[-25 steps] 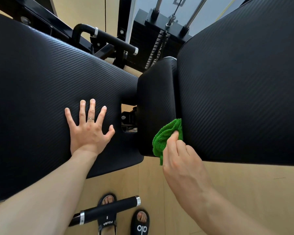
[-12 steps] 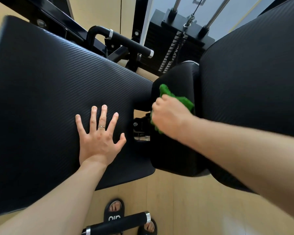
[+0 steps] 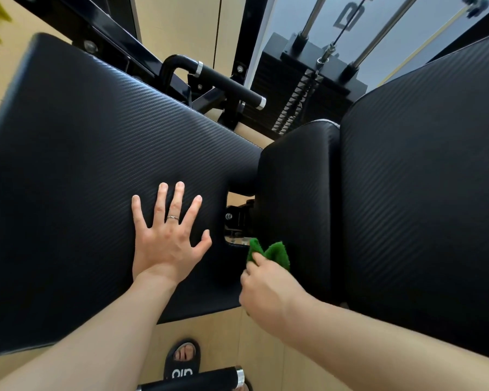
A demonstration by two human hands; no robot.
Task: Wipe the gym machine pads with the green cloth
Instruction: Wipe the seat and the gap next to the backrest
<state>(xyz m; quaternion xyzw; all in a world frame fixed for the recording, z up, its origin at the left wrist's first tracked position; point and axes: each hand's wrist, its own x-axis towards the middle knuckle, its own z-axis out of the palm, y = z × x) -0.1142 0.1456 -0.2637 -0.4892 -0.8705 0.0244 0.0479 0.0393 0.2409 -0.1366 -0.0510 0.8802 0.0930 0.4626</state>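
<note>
A wide black textured pad (image 3: 82,179) fills the left of the view. My left hand (image 3: 167,238) rests flat on it with fingers spread. A narrow black pad (image 3: 297,179) stands in the middle, and a large black pad (image 3: 421,179) lies to its right. My right hand (image 3: 268,289) grips the bunched green cloth (image 3: 271,253) and holds it against the lower left edge of the narrow pad. Most of the cloth is hidden under my fingers.
A metal bracket (image 3: 237,218) shows in the gap between the left and middle pads. A black handle bar (image 3: 223,80) and the weight stack (image 3: 302,94) stand behind. Another handle (image 3: 198,380) and my sandalled foot (image 3: 182,359) are on the wooden floor below.
My right hand has drawn the green cloth down the narrow pad from its upper part to its lower edge. My left hand stays flat on the left pad.
</note>
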